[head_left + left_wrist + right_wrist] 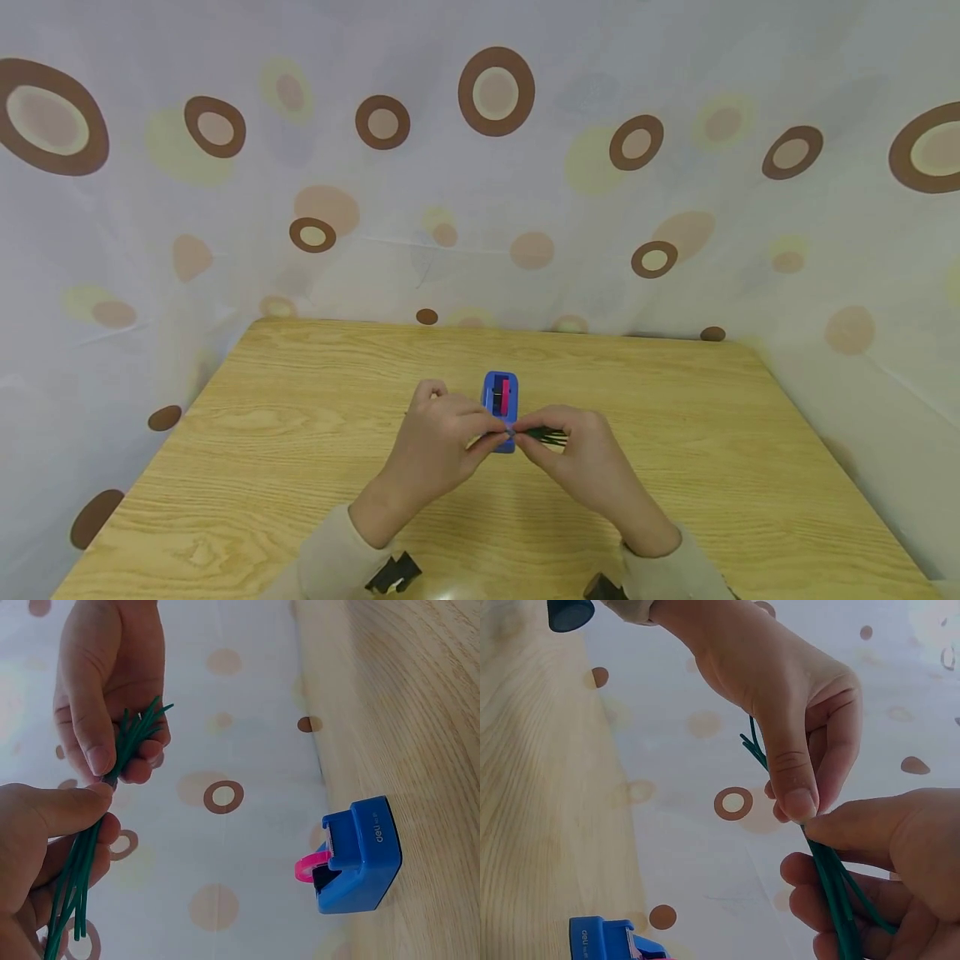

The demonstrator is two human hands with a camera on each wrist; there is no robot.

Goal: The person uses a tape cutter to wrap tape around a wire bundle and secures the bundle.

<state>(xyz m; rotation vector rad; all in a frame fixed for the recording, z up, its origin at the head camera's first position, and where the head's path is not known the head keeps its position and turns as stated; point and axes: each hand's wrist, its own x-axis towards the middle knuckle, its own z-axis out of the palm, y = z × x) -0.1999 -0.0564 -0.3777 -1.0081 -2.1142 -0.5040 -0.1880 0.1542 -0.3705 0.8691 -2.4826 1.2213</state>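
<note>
A bundle of thin green stems (135, 742) is held in the air between both hands, its loose ends fanned out at either side. My left hand (438, 437) pinches the bundle near its middle between thumb and fingers. Right beside it, my right hand (581, 458) pinches the same spot, the two thumbs almost meeting. A small greyish band (111, 780) shows on the stems between the fingertips; what it is made of is hard to tell. Just beyond the hands stands a blue tape dispenser (501, 392) with a pink roll (313, 866), which neither hand grips.
The wooden table (300, 375) extends around the hands and dispenser. A pale curtain (420, 183) with brown rings and spots hangs behind and at both sides of it. Dark camera mounts (393, 573) sit at the wrists near the table's front.
</note>
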